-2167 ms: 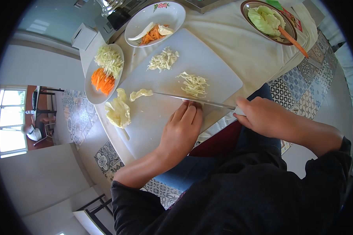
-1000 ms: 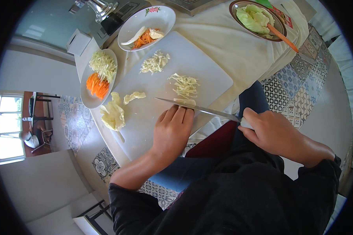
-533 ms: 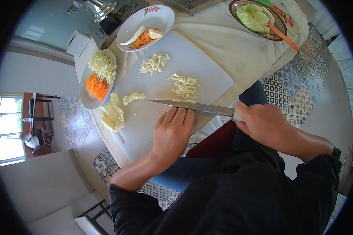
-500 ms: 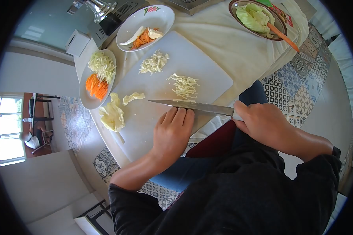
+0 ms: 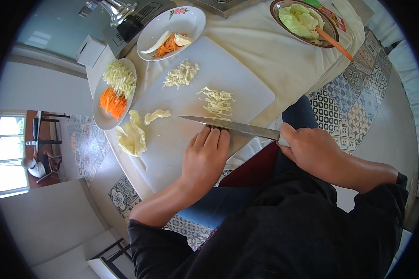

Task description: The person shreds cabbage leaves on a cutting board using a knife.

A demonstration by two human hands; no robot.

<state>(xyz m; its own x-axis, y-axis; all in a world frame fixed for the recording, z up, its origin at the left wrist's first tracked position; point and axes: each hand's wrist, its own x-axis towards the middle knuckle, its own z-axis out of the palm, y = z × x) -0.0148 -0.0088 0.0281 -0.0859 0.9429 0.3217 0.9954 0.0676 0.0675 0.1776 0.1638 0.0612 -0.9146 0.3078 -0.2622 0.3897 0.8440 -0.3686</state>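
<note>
My right hand point(image 5: 314, 151) is wrapped around the pale handle of a kitchen knife point(image 5: 239, 127), whose blade points left across the cutting board point(image 5: 233, 65). Just below the blade, the bent fingers of my left hand point(image 5: 204, 156) press down on the board, close to the steel. Under those fingertips the cabbage is almost wholly hidden. Thin cabbage shreds point(image 5: 218, 101) lie right beyond the blade. Farther off is a heap of chopped cabbage point(image 5: 181, 74). A loose cabbage leaf point(image 5: 132, 137) and a smaller cabbage piece point(image 5: 156, 116) rest at the board's left.
An oval plate point(image 5: 99, 111) holds shredded cabbage and carrot at the left. Behind the board, a flowered plate point(image 5: 195, 23) carries carrot shreds and white pieces. A brown-rimmed bowl point(image 5: 284, 35) with cabbage leaves and a carrot point(image 5: 335, 44) stands at the far right.
The knife tip has shifted slightly right and up, with the blade a little more slanted. My left hand stays almost in place on the board.
</note>
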